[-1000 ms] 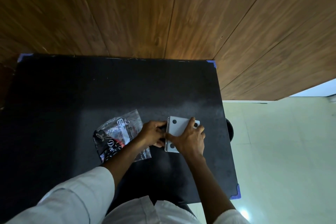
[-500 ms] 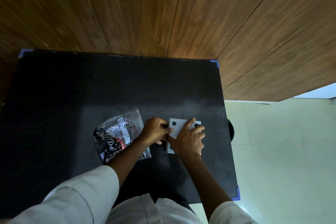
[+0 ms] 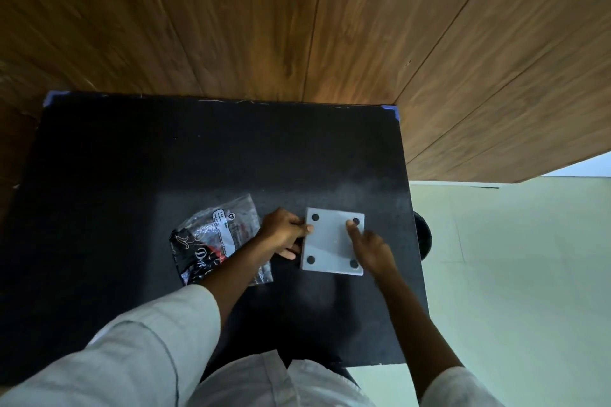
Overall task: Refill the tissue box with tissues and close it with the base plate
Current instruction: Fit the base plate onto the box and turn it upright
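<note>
Step in hand, by my judgement: closing the box. The plate (image 3: 332, 241), grey with four dark pads at its corners, lies flat and face-up at centre right of the frame on the black bench (image 3: 198, 155); the box beneath it is almost wholly hidden.

Left hand (image 3: 286, 233): curled against the plate's left edge, thumb on top and fingers below, gripping that edge. Right hand (image 3: 372, 248): blurred, fingers spread, one fingertip on the plate by its upper-right pad; clamped on nothing.

The empty-looking wrapper (image 3: 220, 238) lies just left of the left hand, partly under the forearm.

Next move calls for even downward pressure at the corners to seat the plate; whether it is already seated cannot be told.

Against the earlier frame: the right hand then covered most of the plate; it has since drawn to the right, exposing all four pads.
</note>
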